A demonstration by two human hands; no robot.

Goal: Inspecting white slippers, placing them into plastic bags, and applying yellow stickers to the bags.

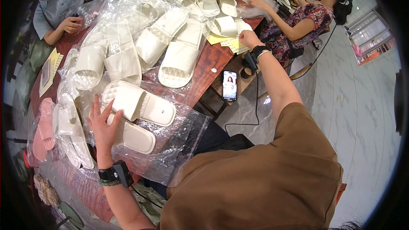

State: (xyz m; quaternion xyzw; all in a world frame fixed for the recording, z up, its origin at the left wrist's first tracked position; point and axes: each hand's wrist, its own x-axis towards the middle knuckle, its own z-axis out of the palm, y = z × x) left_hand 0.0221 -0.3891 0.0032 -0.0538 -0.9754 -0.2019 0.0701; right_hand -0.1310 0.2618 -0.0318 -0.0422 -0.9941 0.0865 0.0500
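Note:
My left hand [103,124] rests with fingers spread on a pair of cream slippers. The upper slipper [157,110] carries a small dark mark on its heel; the lower slipper [136,137] lies partly beneath my fingers. Under both is a clear plastic bag [187,142], spread over the table's near edge. My right hand [249,39] is stretched to the far right, fingers curled together over yellow label sheets [230,44]. Whatever is between those fingertips is hidden. A cream slipper [224,26] lies just beyond the sheets.
Cream slippers [181,55] and clear plastic cover much of the reddish table [213,55]. Pink slippers [44,130] lie at left, near another yellow sheet [50,71]. A lit phone [229,86] and a cup [246,73] stand on a low stool. Two people sit across the table.

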